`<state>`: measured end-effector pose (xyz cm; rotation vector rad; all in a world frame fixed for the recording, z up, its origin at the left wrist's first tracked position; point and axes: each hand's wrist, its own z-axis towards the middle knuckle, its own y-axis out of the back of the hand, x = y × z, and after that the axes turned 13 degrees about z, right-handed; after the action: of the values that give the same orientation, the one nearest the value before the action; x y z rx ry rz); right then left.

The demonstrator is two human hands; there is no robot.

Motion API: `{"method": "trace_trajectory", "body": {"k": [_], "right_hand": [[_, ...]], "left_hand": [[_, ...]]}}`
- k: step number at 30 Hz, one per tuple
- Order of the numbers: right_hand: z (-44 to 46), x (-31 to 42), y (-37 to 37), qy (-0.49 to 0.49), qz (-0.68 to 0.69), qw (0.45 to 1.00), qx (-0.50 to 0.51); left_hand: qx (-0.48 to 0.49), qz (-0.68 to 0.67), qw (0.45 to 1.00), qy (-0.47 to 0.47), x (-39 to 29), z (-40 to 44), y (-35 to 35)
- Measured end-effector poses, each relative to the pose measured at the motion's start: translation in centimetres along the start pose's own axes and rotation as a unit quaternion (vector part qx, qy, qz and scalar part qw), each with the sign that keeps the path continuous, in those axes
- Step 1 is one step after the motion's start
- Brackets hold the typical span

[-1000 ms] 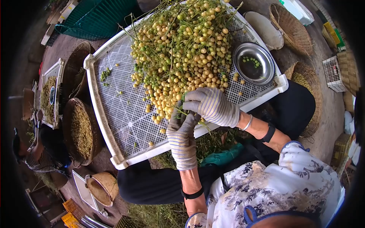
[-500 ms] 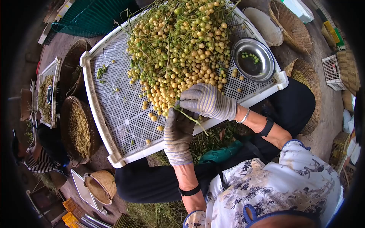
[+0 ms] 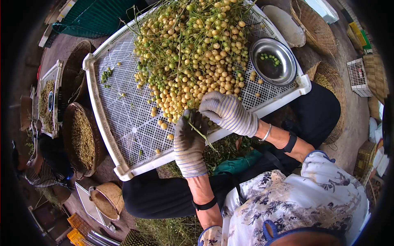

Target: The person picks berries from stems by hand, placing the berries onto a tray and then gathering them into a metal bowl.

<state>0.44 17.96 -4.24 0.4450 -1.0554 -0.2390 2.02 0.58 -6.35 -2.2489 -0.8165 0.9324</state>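
Observation:
My left hand (image 3: 189,141), in a striped glove with dark, stained fingers, pinches a thin green stem (image 3: 200,132) at the near edge of the white mesh tray (image 3: 113,123). Just right of it is my right hand (image 3: 227,112) in a similar glove. Its fingers are curled together beside the left fingertips, and whatever they hold is hidden. Beyond both hands lies a large heap of small round yellow and green fruit (image 3: 197,53), still on twigs. A few loose fruits (image 3: 163,126) rest on the mesh left of the hands.
A steel bowl (image 3: 273,61) with several green fruits sits on the tray's right side. A wicker basket of fruit (image 3: 84,139) stands at left, near another person (image 3: 41,164). Another basket (image 3: 328,82) is by my right knee. Leafy twigs (image 3: 217,156) lie below the tray.
My right hand has drawn slightly right, away from the left fingertips, and its fingers have curled in. The left hand has shifted a little left, still with the stem.

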Motion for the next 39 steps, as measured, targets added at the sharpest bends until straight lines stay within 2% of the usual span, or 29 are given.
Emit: {"method": "trace_trajectory", "body": {"k": [1,4,8,9,11,16,17,18,19,20,22,23,24,25,27,30,31,32,33,34,38,39], "right_hand": [[0.5,0.3,-0.1,-0.007,-0.005,0.999,-0.031],[2.0,0.6,-0.2,-0.124,0.101,0.987,-0.009],[1.9,-1.3,-0.3,-0.067,0.230,0.970,-0.028],[2.0,-1.0,-0.2,-0.013,0.200,0.978,-0.049],[0.9,-0.1,-0.3,-0.056,0.241,0.968,-0.035],[-1.7,2.0,-0.3,-0.163,0.273,0.946,-0.065],[-2.1,3.0,0.2,-0.211,0.328,0.919,-0.060],[-2.6,2.9,0.4,-0.150,0.305,0.939,-0.060],[-3.4,3.5,1.4,-0.175,0.287,0.941,-0.026],[-4.0,4.7,2.7,-0.201,0.267,0.942,0.007],[-6.1,6.0,4.6,-0.335,0.270,0.898,0.089],[-7.4,5.4,5.0,-0.322,0.215,0.901,0.196],[-8.8,4.4,5.2,-0.168,0.025,0.919,0.355],[-10.6,4.9,5.4,-0.180,-0.066,0.899,0.395],[-11.0,5.3,5.5,-0.212,-0.140,0.854,0.455],[-8.9,3.5,6.5,-0.187,0.095,0.926,0.314],[-7.9,3.8,6.3,-0.177,0.044,0.964,0.194],[-6.2,3.9,6.0,-0.181,0.059,0.976,0.106],[-5.3,3.0,5.3,-0.203,0.117,0.972,0.030],[-3.5,3.5,5.2,-0.312,0.233,0.921,-0.024],[0.3,0.2,3.4,-0.248,0.378,0.892,-0.015],[0.6,0.3,3.9,-0.281,0.400,0.872,0.004]], "left_hand": [[0.007,0.001,1.000,0.000,0.2,0.2,0.6],[0.009,0.024,1.000,-0.002,0.5,0.0,0.4],[0.020,-0.002,1.000,0.009,0.2,-0.3,-0.3],[0.017,-0.013,1.000,0.006,0.2,-0.4,-0.4],[0.045,-0.068,0.997,0.019,0.4,0.1,0.4],[-0.004,-0.039,0.999,-0.008,0.4,0.4,-0.4],[-0.017,-0.045,0.999,-0.015,0.3,0.5,-0.1],[-0.031,-0.051,0.998,-0.022,-0.1,0.7,-0.1],[0.027,-0.135,0.990,0.017,-0.6,0.6,-0.1],[0.062,-0.161,0.984,0.032,-1.1,0.6,0.2],[0.133,-0.215,0.966,0.060,-1.7,0.7,0.7],[0.059,-0.219,0.972,0.066,-2.3,0.0,-1.0],[0.084,-0.191,0.976,0.059,-2.2,0.1,-0.7],[0.109,-0.163,0.979,0.053,-2.1,0.1,-0.2],[0.162,-0.108,0.979,0.057,-1.8,0.2,-0.4],[0.163,-0.059,0.985,0.018,-0.8,-0.4,-0.6],[0.137,-0.053,0.989,0.033,-0.8,-0.7,-1.0],[0.108,-0.022,0.994,0.026,-0.6,-1.0,-1.8],[0.080,0.010,0.997,0.019,-0.4,-1.4,-2.7],[0.051,0.041,0.998,0.009,-0.2,-1.6,-3.1],[0.005,0.248,0.965,-0.083,0.3,-2.2,-3.8],[0.001,0.292,0.949,-0.118,0.2,-2.3,-3.8]]}}
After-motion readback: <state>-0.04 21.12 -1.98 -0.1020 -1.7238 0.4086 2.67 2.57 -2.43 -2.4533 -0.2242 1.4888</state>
